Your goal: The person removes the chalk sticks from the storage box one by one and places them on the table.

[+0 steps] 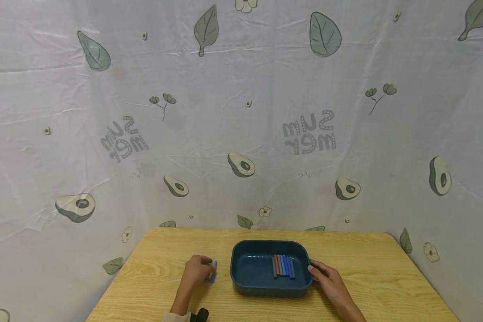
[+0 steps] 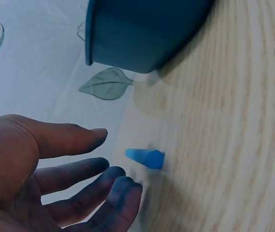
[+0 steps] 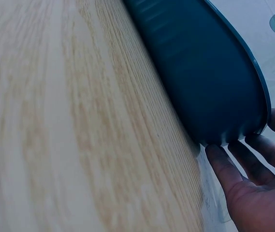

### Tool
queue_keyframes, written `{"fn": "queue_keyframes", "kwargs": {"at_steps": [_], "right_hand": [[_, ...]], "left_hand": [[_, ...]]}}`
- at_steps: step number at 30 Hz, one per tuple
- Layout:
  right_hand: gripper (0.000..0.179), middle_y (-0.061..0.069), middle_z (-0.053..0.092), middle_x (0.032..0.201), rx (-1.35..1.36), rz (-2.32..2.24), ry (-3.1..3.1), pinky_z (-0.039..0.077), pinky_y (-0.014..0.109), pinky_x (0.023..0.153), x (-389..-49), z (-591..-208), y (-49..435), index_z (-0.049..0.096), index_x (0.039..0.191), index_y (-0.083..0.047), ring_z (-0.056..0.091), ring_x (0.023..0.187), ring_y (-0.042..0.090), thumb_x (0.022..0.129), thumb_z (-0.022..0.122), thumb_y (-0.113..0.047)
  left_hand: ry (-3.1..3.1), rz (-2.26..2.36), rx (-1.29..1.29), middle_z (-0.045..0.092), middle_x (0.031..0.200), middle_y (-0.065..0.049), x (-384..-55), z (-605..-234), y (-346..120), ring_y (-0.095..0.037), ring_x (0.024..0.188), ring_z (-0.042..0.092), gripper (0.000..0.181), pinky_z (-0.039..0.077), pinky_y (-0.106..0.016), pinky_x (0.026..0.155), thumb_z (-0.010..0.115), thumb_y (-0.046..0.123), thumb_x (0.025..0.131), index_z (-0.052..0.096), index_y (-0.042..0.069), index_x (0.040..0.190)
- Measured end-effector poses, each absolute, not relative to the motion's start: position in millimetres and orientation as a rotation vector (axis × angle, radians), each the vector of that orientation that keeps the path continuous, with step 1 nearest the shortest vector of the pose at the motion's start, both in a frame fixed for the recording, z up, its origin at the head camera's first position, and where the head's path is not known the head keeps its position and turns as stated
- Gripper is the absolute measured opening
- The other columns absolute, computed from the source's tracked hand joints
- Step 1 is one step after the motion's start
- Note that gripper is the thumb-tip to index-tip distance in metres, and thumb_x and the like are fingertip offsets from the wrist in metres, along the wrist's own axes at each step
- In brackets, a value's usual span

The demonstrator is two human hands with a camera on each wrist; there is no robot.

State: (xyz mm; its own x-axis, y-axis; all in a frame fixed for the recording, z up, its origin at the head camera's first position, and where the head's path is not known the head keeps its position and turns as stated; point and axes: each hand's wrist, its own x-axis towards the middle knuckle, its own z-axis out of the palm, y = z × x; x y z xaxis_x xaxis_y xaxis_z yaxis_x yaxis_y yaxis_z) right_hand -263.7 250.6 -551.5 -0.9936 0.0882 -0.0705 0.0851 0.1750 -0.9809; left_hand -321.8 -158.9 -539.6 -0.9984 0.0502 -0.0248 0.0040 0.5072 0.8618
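Observation:
A short blue chalk-like stick (image 1: 213, 272) lies on the table left of a dark blue tray. My left hand (image 1: 198, 269) hovers beside it, thumb and fingers parted. In the left wrist view the blue stick (image 2: 146, 157) is just beyond the fingertips, with a gap around it. My right hand (image 1: 328, 279) holds the right end of the tray (image 1: 249, 288), thumb at the rim. Several fingertips (image 3: 218, 153) press the tray's outer wall (image 3: 200, 72) in the right wrist view. Inside the tray, several green, red and blue sticks (image 1: 283, 266) lie side by side toward the right.
The wooden table (image 1: 169, 250) extends around the tray on all sides. Behind it hangs a pale curtain (image 1: 209, 134) printed with leaves and avocados. A black band (image 1: 201, 314) shows at the left sleeve.

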Motion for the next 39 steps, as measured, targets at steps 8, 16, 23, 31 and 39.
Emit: {"fn": "queue_keyframes", "kwargs": {"at_steps": [8, 16, 23, 31, 39], "right_hand": [[0.056, 0.030, 0.046, 0.146, -0.170, 2.051, -2.356, 0.055, 0.039, 0.094, -263.4, -553.9, 251.1, 0.049, 0.142, 0.007, 0.053, 0.129, 0.040, 0.101, 0.058, -0.029], [0.059, 0.029, 0.045, 0.148, -0.157, 2.029, -2.405, 0.052, 0.044, 0.099, -263.2, -554.6, 252.2, 0.047, 0.144, 0.005, 0.050, 0.133, 0.041, 0.101, 0.058, -0.034], [0.060, 0.030, 0.043, 0.148, -0.155, 2.020, -2.414, 0.053, 0.044, 0.098, -262.8, -553.1, 252.4, 0.046, 0.144, 0.006, 0.049, 0.133, 0.042, 0.101, 0.057, -0.034], [0.062, 0.030, 0.042, 0.149, -0.141, 1.993, -2.441, 0.051, 0.045, 0.100, -262.5, -552.7, 253.0, 0.045, 0.145, 0.006, 0.046, 0.135, 0.043, 0.101, 0.057, -0.037], [0.058, 0.030, 0.045, 0.147, -0.154, 2.011, -2.401, 0.054, 0.042, 0.096, -262.0, -553.3, 251.0, 0.048, 0.143, 0.006, 0.051, 0.131, 0.041, 0.101, 0.058, -0.032]], "left_hand": [[2.795, 1.461, 0.137, 0.072, 0.107, -0.018, -321.2, -528.0, -157.1, -0.029, 0.090, 0.070, 0.042, 0.058, -0.044, 0.077, 0.072, 0.020, 0.090, 0.066, -0.006, 0.122], [2.826, 1.482, 0.207, 0.072, 0.105, -0.013, -319.9, -508.4, -147.2, -0.031, 0.091, 0.070, 0.044, 0.058, -0.045, 0.077, 0.070, 0.031, 0.092, 0.067, 0.000, 0.124], [2.713, 1.620, 0.251, 0.069, 0.110, -0.017, -319.0, -492.0, -132.8, -0.035, 0.089, 0.070, 0.048, 0.060, -0.037, 0.069, 0.069, 0.030, 0.094, 0.062, 0.000, 0.130], [2.588, 1.740, 0.277, 0.068, 0.109, -0.019, -319.4, -484.9, -105.1, -0.035, 0.089, 0.070, 0.046, 0.061, -0.040, 0.070, 0.067, 0.022, 0.095, 0.060, -0.004, 0.132], [2.521, 1.759, 0.278, 0.067, 0.111, -0.022, -324.0, -481.7, -78.1, -0.038, 0.094, 0.069, 0.050, 0.061, -0.042, 0.070, 0.069, 0.023, 0.093, 0.058, -0.006, 0.132]]}}
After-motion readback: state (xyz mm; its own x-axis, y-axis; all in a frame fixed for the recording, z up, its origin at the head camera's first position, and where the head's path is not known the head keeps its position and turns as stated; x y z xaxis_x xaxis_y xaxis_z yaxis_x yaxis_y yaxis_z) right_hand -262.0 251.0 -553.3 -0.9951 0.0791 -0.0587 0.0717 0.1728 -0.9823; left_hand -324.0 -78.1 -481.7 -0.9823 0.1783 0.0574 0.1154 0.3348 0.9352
